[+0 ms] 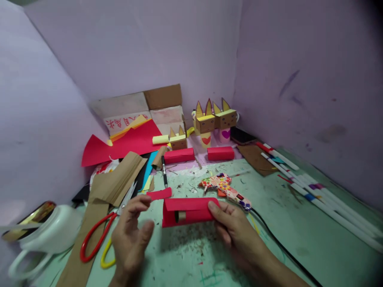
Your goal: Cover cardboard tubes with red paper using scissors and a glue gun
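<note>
My right hand [231, 225] grips the right end of a red paper piece [191, 204] wrapped partly around a brown cardboard tube [181, 216], whose end shows inside the open left part. My left hand [133, 227] is to the left of it, fingers apart and curved, touching nothing that I can make out. A small red strip [159, 194] lies just beyond the left fingertips. Behind the held piece rests a floral-patterned glue gun [224, 186] with a black cord. Two red-covered tubes [179, 155] [220, 153] lie farther back.
Scissors [98, 237] and brown cardboard [98, 215] lie at the left, near a white pot [56, 227]. Cardboard animal figures [206, 123], red sheets [128, 143] and a pen [164, 172] are at the back. White sticks [323, 203] and a phone [242, 136] are at the right.
</note>
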### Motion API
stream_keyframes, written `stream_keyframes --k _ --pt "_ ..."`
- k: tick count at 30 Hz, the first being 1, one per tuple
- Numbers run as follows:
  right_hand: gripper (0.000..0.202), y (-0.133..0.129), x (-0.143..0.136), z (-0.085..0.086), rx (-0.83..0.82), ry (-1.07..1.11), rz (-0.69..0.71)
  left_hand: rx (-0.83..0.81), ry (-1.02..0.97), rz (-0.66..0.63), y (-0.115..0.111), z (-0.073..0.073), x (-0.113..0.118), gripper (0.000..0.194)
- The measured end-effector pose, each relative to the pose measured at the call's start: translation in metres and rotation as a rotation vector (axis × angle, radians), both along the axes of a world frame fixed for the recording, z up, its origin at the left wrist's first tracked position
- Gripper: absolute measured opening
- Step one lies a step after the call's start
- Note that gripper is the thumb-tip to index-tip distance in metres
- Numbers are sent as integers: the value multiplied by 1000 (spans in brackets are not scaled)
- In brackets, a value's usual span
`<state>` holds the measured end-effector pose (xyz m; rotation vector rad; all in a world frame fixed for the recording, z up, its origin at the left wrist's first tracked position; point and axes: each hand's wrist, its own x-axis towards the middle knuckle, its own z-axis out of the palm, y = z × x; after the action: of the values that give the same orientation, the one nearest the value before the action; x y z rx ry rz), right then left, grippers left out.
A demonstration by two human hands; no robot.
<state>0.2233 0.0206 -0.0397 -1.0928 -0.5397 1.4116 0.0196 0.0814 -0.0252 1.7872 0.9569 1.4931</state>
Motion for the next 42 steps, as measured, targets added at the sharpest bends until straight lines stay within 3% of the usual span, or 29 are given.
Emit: stream_keyframes --k 4,7,10,18,28,34,36,39,42 --pt "50 1 -2 0 -34 30 19 99 301 -33 -11 -6 8 23" --pt "50 2 -4 -1 -47 12 55 124 391 -60 -15 -4 14 20" --pt "51 2 -7 -4 -59 -23 78 78 339 -53 -14 -3 18 4" --pt "49 -1 -7 -6 -31 -144 90 -182 189 -114 -13 0 20 15" --pt "48 0 -7 -3 -98 -208 34 -238 224 -119 -10 -2 12 14" --pt "48 0 -7 -1 -76 -164 45 -243 -111 85 -9 -4 7 20" --pt "49 0 -7 -1 -70 -230 51 -319 -199 93 -9 -2 8 26" --pt "50 -1 -8 -1 -64 -376 -14 -535 -335 8 -8 2 10 44" --pt "48 -3 -11 -1 -54 -487 -138 -657 -276 -26 -6 1 11 35"
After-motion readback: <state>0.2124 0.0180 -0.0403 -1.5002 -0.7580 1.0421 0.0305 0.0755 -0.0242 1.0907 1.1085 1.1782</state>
